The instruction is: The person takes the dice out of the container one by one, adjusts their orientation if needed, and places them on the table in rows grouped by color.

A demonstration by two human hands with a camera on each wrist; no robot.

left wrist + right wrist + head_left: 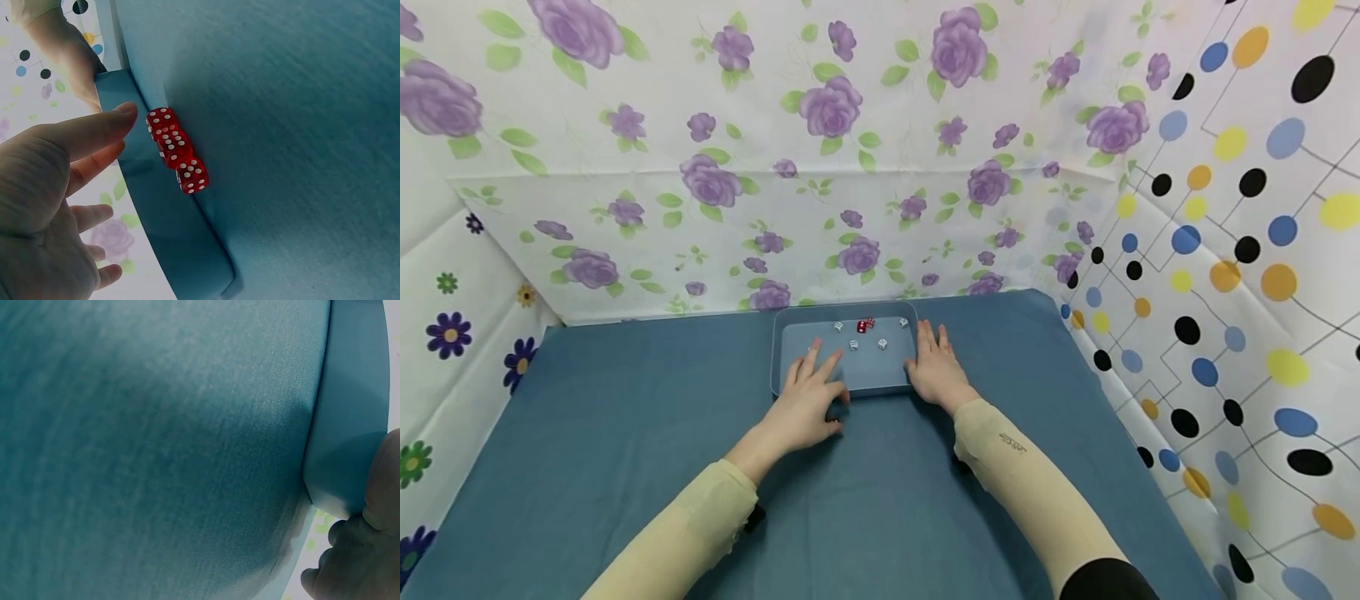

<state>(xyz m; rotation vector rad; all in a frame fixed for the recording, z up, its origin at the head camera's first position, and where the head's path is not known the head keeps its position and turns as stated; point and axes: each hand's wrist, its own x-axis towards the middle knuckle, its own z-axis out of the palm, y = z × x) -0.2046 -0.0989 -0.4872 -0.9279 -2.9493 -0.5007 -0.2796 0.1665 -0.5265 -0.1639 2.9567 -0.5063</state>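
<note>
My left hand (pixel 805 408) is at the front left of a shallow blue-grey tray (pixel 880 390), its fingers spread over the near rim. In the left wrist view, three red dice (pixel 175 147) stand in a touching row on the cloth along the tray's front wall. The left thumb (pixel 106 131) and index finger are close to the end die, with a small gap. In the head view the hand hides this row. My right hand (pixel 938 372) rests against the tray's right side, fingers straight along the outside, thumb at the rim by the near corner.
Inside the tray lie two red dice (pixel 862 327) close together and several clear dice (pixel 853 344). A blue cloth (pixel 647 433) covers the table. Flowered sheeting (pixel 831 108) stands behind, with dotted sheeting (pixel 1217 275) on the right.
</note>
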